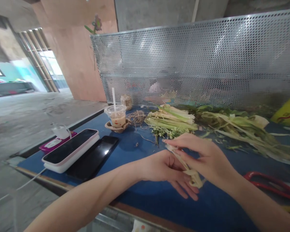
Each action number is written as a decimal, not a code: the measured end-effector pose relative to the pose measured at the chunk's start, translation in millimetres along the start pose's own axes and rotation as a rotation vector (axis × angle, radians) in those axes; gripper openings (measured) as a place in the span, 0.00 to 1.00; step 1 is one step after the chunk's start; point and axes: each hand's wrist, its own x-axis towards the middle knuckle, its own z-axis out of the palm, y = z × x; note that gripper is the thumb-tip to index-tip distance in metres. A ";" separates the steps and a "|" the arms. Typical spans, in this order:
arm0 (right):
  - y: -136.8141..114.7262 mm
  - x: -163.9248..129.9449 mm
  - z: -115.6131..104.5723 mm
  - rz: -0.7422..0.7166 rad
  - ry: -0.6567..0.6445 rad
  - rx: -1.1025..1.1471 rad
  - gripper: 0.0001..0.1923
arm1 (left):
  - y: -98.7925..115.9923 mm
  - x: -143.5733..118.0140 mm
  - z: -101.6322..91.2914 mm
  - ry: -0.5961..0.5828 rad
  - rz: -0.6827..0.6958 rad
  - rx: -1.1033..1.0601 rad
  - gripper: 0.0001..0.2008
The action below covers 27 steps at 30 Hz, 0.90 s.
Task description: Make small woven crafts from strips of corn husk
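A pale, dried corn husk strip (183,162) runs slantwise between my two hands, with a folded, knotted part at its lower end. My left hand (163,167) has the strip between its thumb and forefinger, while its other fingers stretch out loosely beneath. From above, my right hand (203,153) pinches the strip, its fingertips near the upper end. Part of the strip is hidden behind the right fingers. Just beyond the hands lies a pile of cut green-yellow husks (171,119), with small greenish buds (174,132) at its near side.
Longer loose husks (246,129) spread at right, near red-handled scissors (273,185). Twine (137,118) lies by an iced-drink cup (116,116) in a cardboard holder. Phones (71,146) (94,158) rest at left on the blue tabletop (132,151). A perforated metal screen (195,58) stands behind.
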 end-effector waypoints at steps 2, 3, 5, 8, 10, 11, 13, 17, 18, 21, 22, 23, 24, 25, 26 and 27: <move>3.5 -4.4 -7.6 -0.130 0.014 -0.046 0.17 | 3.5 -4.0 -0.2 -0.014 -0.004 0.018 0.13; 5.6 -7.4 -11.9 -0.207 0.013 -0.074 0.18 | 5.7 -6.3 -0.4 -0.010 -0.004 0.034 0.12; 9.1 -14.3 -19.7 -0.272 -0.050 -0.157 0.19 | 10.1 -10.3 -1.3 0.006 -0.006 0.070 0.09; 10.4 -24.0 -27.6 -0.261 -0.182 -0.267 0.18 | 14.3 -13.0 -3.7 0.033 0.000 0.114 0.09; 9.1 -27.8 -30.1 -0.240 -0.244 -0.306 0.17 | 15.1 -12.9 -5.4 0.044 0.005 0.118 0.09; 8.0 -28.5 -30.7 -0.213 -0.270 -0.313 0.16 | 15.2 -12.6 -6.1 0.048 0.005 0.111 0.09; 5.3 -28.1 -31.0 -0.118 -0.301 -0.310 0.12 | 15.5 -12.2 -6.9 0.062 -0.006 0.095 0.08; -0.9 -23.1 -30.4 -0.009 -0.274 -0.304 0.07 | 17.4 -12.6 -6.2 0.098 -0.056 0.110 0.07; -1.8 -21.9 -30.4 -0.068 -0.259 -0.303 0.08 | 17.9 -12.8 -5.9 0.106 -0.071 0.116 0.07; -1.3 -20.4 -30.6 -0.315 -0.206 -0.282 0.12 | 18.9 -13.2 -5.6 0.139 -0.106 0.148 0.05; 0.1 -20.9 -30.6 -0.368 -0.198 -0.274 0.13 | 18.9 -13.4 -5.8 0.147 -0.115 0.163 0.06; 2.0 -21.9 -30.4 -0.396 -0.195 -0.270 0.13 | 18.6 -13.5 -6.2 0.152 -0.124 0.183 0.06; 4.1 -23.3 -30.1 -0.417 -0.189 -0.272 0.12 | 18.2 -13.7 -6.6 0.152 -0.130 0.208 0.07; 6.3 -24.9 -29.8 -0.422 -0.196 -0.280 0.12 | 17.6 -14.0 -7.1 0.145 -0.130 0.234 0.08; 8.4 -26.4 -29.5 -0.418 -0.209 -0.287 0.12 | 17.1 -14.3 -7.5 0.138 -0.124 0.262 0.10; 10.2 -27.8 -29.4 -0.420 -0.221 -0.290 0.12 | 16.5 -14.7 -7.9 0.131 -0.112 0.289 0.11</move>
